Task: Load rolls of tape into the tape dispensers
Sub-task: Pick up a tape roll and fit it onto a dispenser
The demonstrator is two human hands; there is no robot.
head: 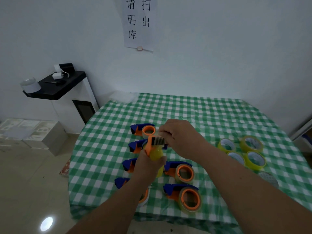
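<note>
The left hand [148, 164] is wrapped tight round a dispenser [152, 147] and lifts it up off the worktop [211, 115]; I think it is held up like that so both hands can get at it. A yellow roll [156, 155] sits in that dispenser, right under the thumb, so the thumb may be there to stop the roll from spinning. The right hand [179, 137] is curled, and its fingers pinch at the top of the dispenser, by the dark toothed end; I cannot see a loose strip of tape, so I only guess that it is pulling the tape end up to the cutter.

More dispensers lie flat on the green checked cloth, set out in two lines. Two lie near the front on the right side, one [181, 171] behind the other [185, 196], and each has a roll round its orange wheel, so those look done. One at the back [144, 130] has a roll too. The others in the left line are partly hidden by the arms, so I cannot tell about them.

Four spare rolls [244, 152] wait in a small bunch on the right, touching each other, well apart from the dispensers; I think they are kept there so the right hand can reach them fast. Full ones on one side and spare rolls on the other stops a mix-up.
</note>
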